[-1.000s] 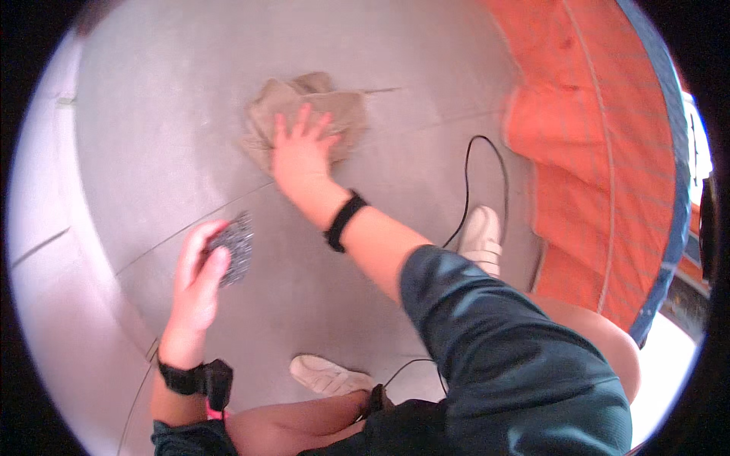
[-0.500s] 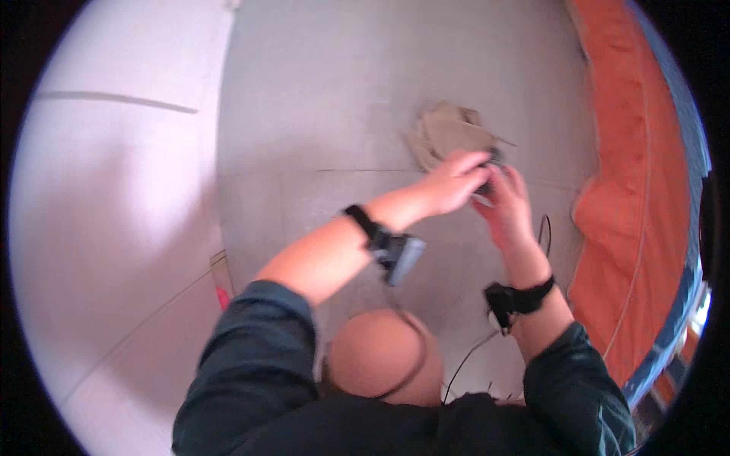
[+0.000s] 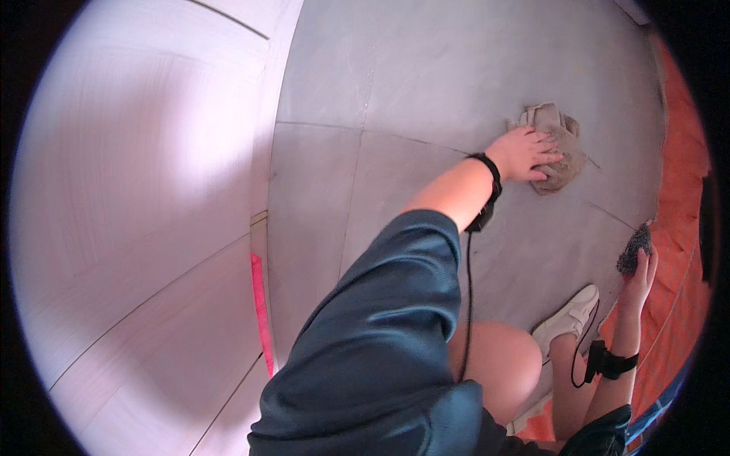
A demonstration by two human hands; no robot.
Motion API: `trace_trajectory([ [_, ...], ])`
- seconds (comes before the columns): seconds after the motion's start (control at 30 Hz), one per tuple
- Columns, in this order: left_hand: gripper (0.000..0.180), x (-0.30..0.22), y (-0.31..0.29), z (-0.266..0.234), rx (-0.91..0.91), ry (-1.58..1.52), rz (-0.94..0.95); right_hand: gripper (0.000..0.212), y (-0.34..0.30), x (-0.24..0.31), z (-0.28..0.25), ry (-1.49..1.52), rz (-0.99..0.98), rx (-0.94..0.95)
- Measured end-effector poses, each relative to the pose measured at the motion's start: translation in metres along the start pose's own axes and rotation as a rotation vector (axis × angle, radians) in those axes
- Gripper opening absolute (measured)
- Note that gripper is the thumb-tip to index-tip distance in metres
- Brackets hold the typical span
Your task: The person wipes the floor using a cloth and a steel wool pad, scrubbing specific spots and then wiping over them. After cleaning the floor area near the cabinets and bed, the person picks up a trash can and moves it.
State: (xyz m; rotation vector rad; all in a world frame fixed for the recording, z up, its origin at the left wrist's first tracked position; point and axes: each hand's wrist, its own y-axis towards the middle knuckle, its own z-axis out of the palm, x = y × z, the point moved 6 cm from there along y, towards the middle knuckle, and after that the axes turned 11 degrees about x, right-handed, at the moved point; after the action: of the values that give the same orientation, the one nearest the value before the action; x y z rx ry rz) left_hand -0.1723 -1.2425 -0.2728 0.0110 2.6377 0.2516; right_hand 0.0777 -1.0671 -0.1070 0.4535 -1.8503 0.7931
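Observation:
A crumpled beige cloth (image 3: 563,163) lies on the grey floor, right of centre. My left hand (image 3: 525,154) rests on its left side, palm down, with fingers spread and stretched out over the fabric. Off to the right, beside the orange fabric, my right hand (image 3: 640,275) is closed on a dark, rough-textured scouring pad (image 3: 633,249). The pad sticks out beyond the fingertips. My right thumb is largely hidden.
A pale wooden panel (image 3: 137,167) stands along the left, with a pink strip (image 3: 261,311) at its lower edge. Orange fabric (image 3: 673,228) borders the floor (image 3: 380,190) on the right. My knee (image 3: 502,365) and a white shoe (image 3: 570,315) are close by, and a black cable (image 3: 469,304) hangs from my left wrist.
My hands, together around a dark object before, have come apart. The left now lies on the cloth; the right has gone right and nearer with the pad. The view has shifted.

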Motion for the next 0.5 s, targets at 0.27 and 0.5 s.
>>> trace_trajectory([
  [0.27,0.033,-0.009,-0.053,-0.021,-0.204,0.238,-0.127,0.039,0.007,-0.011,-0.003,-0.194,-0.066,0.069],
  [0.5,0.028,0.052,-0.202,-0.105,-0.115,0.308,-0.871,0.039,-0.001,0.029,0.002,-0.436,-0.246,0.159],
])
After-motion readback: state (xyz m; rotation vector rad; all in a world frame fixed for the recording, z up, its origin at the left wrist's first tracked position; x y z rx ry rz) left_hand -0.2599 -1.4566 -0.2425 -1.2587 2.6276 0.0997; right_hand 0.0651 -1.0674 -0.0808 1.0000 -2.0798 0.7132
